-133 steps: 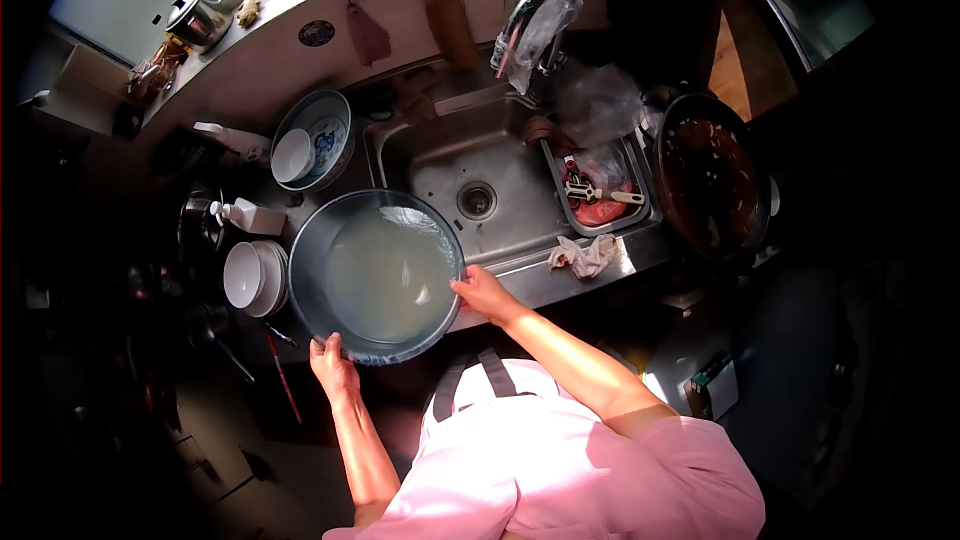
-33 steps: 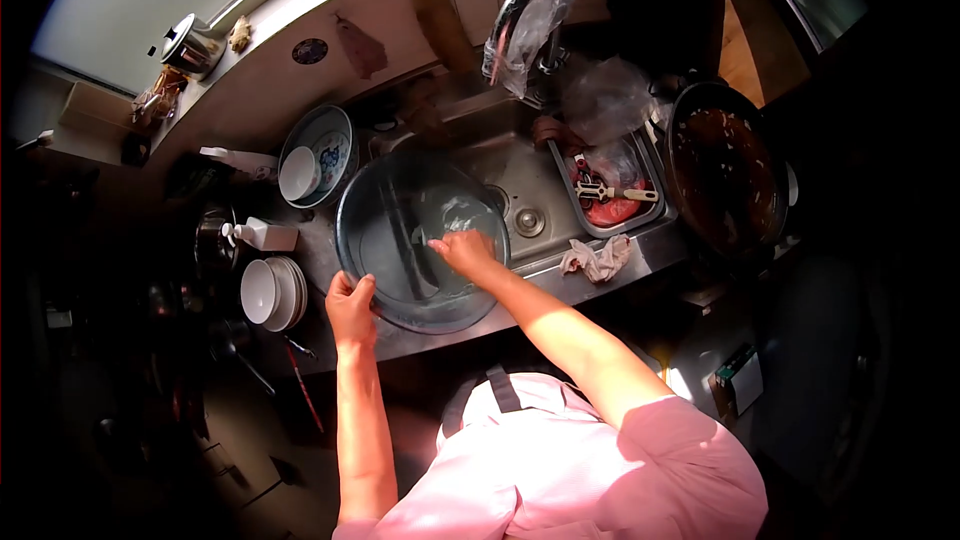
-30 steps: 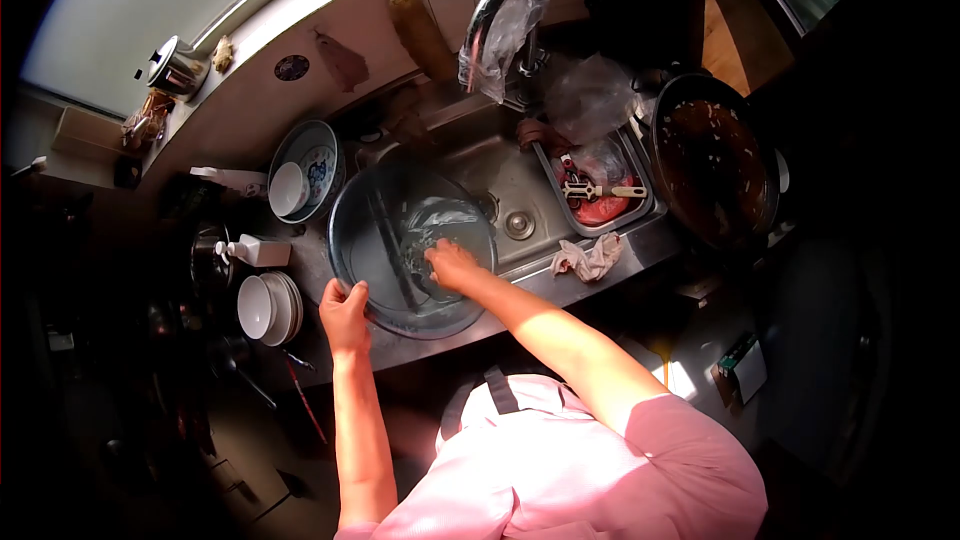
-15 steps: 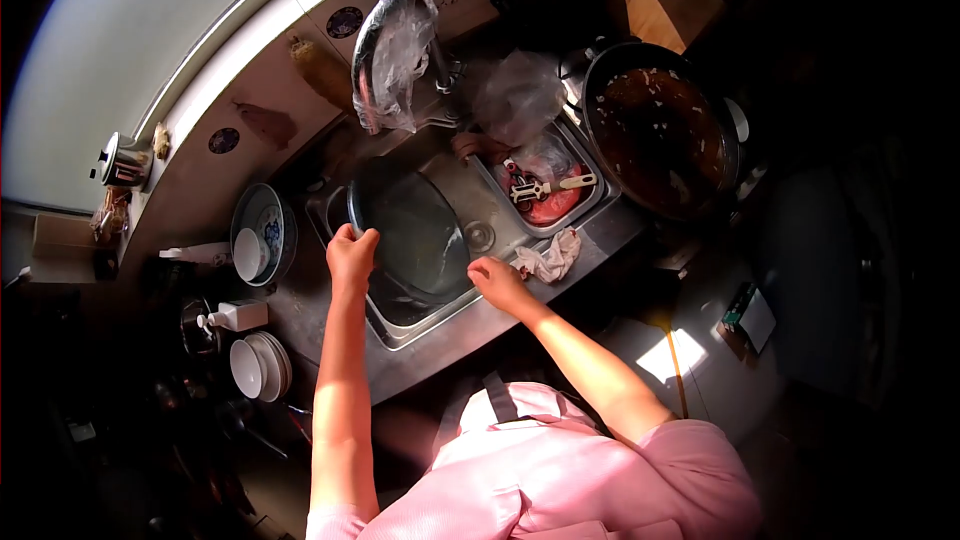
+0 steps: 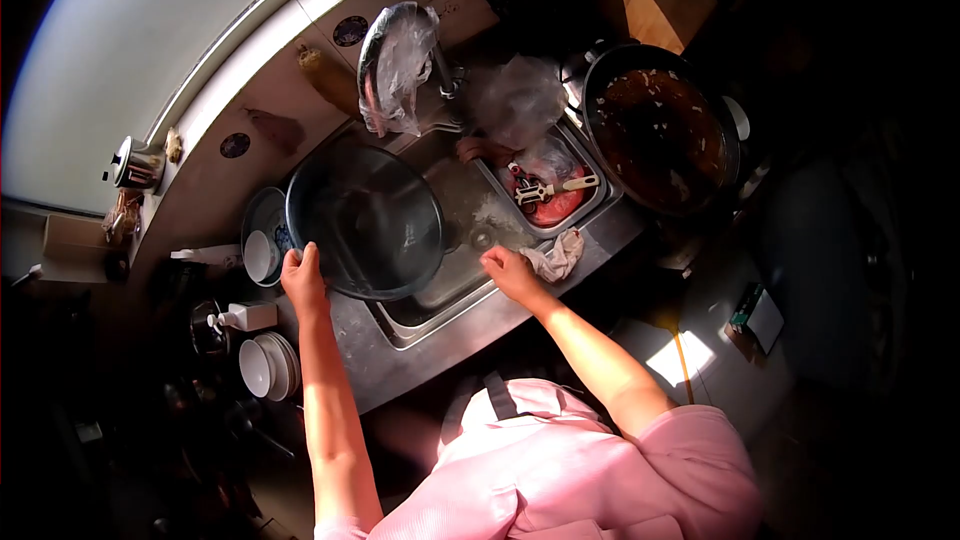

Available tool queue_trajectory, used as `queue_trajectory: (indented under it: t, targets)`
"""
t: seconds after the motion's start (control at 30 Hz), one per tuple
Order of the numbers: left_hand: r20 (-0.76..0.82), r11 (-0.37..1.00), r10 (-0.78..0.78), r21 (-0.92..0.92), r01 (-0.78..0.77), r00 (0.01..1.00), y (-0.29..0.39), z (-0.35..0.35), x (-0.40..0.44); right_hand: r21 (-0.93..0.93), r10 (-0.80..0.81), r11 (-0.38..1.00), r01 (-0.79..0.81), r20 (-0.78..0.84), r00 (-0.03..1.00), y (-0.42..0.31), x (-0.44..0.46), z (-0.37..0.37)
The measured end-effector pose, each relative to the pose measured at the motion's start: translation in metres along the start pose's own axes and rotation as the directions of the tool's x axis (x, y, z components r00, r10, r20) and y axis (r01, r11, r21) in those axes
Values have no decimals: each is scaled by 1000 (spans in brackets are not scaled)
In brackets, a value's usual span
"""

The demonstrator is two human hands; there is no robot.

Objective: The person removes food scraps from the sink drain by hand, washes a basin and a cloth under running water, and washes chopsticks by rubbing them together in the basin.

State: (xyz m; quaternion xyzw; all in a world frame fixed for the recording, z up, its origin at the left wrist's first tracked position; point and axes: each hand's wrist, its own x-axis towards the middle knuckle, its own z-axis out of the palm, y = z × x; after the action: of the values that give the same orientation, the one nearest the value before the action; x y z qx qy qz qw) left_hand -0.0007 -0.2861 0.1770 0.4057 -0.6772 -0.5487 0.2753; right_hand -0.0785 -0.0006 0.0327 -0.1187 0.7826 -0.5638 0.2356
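Observation:
My left hand [image 5: 305, 278] is closed on the near left rim of a dark translucent basin [image 5: 385, 225]. The basin is tilted, overlapping the left part of the steel sink [image 5: 460, 315] and the counter beside it. Closed fingers make up my right hand [image 5: 512, 272], above the sink's right front, close to the drain [image 5: 482, 238]. It is apart from the basin, and whether anything small sits inside the fingers is hidden. A crumpled pale cloth [image 5: 555, 255] lies just right of that hand, on the counter edge.
Right of the sink, a steel tray [image 5: 597, 202] holds red contents, a peeler-like tool [image 5: 555, 188] and plastic. A large pan [image 5: 665, 140] of brown liquid stands beyond. Plastic covers the faucet [image 5: 395, 70]. Stacked bowls [image 5: 262, 368], a pump bottle [image 5: 247, 316] and a blue-patterned bowl [image 5: 262, 215] stand left.
My left hand has moved the basin left and up, out of the sink's middle, so more of the sink floor shows. My right hand has shifted slightly right, staying closed.

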Motion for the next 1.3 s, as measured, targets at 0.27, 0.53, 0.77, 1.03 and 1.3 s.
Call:
queue_trajectory:
  t: [0.27,0.53,0.77,1.03,1.3]
  targets:
    - [-193,964,199,-137,-227,961,35,-57,-42,-291,-207,942,171,-98,973,8,-2,-41]
    - [-260,947,170,-225,-231,951,44,-84,-54,-589,-237,793,157,-59,970,12,-13,-50]
    - [-184,923,385,68,-379,904,54,-79,-74,-693,-135,720,-34,-188,973,24,-36,-52]
    - [47,583,706,528,-617,707,58,-37,-87,-719,-224,694,34,-170,960,49,-37,-54]
    - [44,470,786,606,-642,616,71,-55,-84,-708,-312,701,88,-194,930,63,-36,-53]
